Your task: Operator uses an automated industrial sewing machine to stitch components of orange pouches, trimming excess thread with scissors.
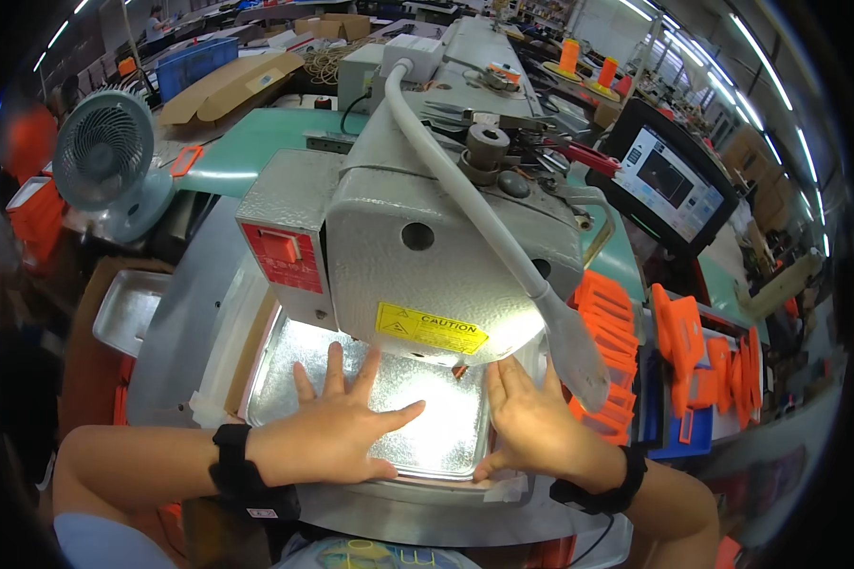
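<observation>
A shiny metal tray lies flat beneath the grey head of an industrial sewing machine. My left hand is spread over the tray's left and front part, fingers stretched and nothing in them. At the tray's right edge is my right hand, its fingers extended along the side and its thumb toward the front corner. Neither hand grips anything; how firmly they press on the tray I cannot tell. A white lamp casts a bright glare onto the metal. The machine head hides the tray's far end.
Close by on the right lie stacks of orange pieces and a blue bin. A monitor stands behind them. On the left are a fan, a second metal tray and a red switch box. Tools rest atop the machine.
</observation>
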